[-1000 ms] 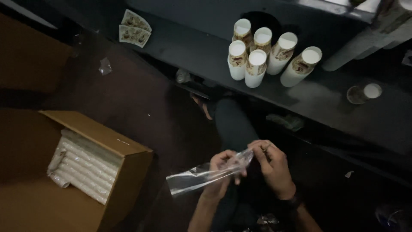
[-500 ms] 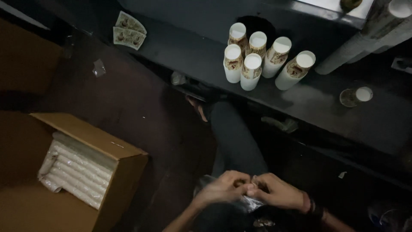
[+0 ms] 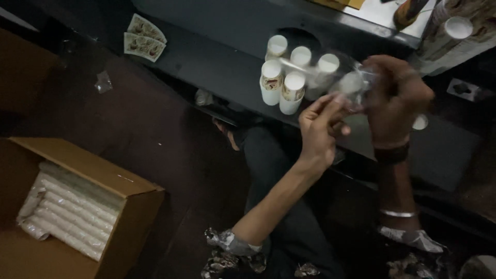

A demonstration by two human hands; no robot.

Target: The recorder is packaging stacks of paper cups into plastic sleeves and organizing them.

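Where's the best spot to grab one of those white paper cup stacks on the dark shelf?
Probably the front stack of cups: grip its sides just below the open rim, coming from the front. It stands upright, with other stacks close behind and beside it.

Cups [image 3: 283, 77] stand clustered on the worktop [image 3: 217, 62]; cards [image 3: 143, 37] lie at its left end. A box [image 3: 82, 206] of sleeved stacks [image 3: 67, 209] sits on the floor [image 3: 155, 134], lower left. Both hands, the left [image 3: 318, 129] and the right [image 3: 395, 98], are right of the cups.

dim room — dark floor [image 3: 139, 134], grey ledge [image 3: 217, 62]
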